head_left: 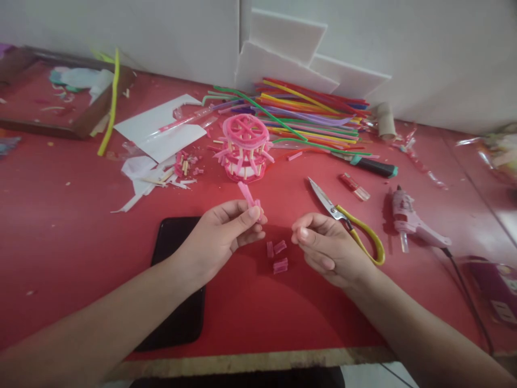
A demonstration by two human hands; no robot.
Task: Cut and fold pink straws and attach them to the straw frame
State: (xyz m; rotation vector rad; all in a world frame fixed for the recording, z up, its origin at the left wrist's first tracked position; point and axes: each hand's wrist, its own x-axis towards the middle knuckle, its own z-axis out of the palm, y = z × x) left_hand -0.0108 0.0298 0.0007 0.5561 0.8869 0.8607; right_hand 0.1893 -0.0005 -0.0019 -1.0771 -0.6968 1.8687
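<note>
My left hand [228,229] is closed in a pinch on a short pink straw piece [246,194] that sticks up from the fingertips. My right hand [329,248] holds yellow-handled scissors [351,223], blades pointing up and left, the yellow loop round the fingers. Between the hands, three cut pink straw bits [278,255] lie on the red table [60,226]. Behind them stands a small round pink model [245,148] made of straws and little sticks.
A black phone [177,280] lies under my left forearm. A pile of coloured straws [307,116] lies at the back. Right of the scissors lies a pink glue gun [412,221] with a cord. White paper scraps [161,129], a dark marker [374,166] and a tray [52,97] lie about.
</note>
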